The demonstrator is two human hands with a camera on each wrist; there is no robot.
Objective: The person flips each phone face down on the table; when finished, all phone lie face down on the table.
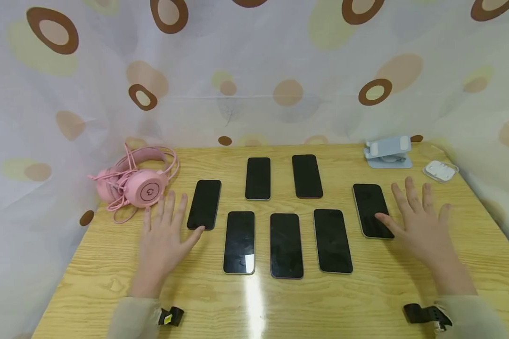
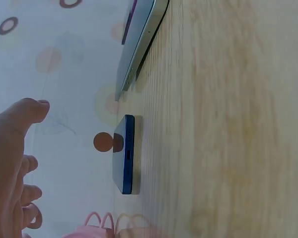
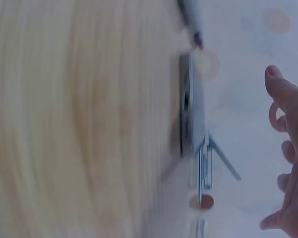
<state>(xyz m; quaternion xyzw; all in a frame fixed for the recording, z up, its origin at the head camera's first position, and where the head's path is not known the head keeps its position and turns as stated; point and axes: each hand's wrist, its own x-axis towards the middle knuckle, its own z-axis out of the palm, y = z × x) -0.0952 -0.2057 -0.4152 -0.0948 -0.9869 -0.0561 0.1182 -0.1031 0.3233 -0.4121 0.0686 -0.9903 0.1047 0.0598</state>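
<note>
Several smartphones lie flat with dark screens up on the wooden table. My left hand point(image 1: 162, 242), fingers spread, is held above the table near the leftmost phone point(image 1: 204, 204) and holds nothing; the left wrist view shows a gap between hand and that blue-edged phone point(image 2: 128, 154). My right hand point(image 1: 426, 230) is also spread and raised, its thumb overlapping the rightmost phone point(image 1: 370, 207) in the head view. In the right wrist view this phone point(image 3: 187, 104) is blurred and apart from the hand. Between the hands lie two back phones point(image 1: 258, 179) and three front phones point(image 1: 286, 246).
Pink headphones point(image 1: 146, 187) with a tangled cable sit at the back left, close to my left fingertips. A light blue folding stand point(image 1: 389, 151) and white wired earphones point(image 1: 440, 171) are at the back right. A patterned curtain point(image 1: 254, 70) hangs behind the table point(image 1: 322, 306).
</note>
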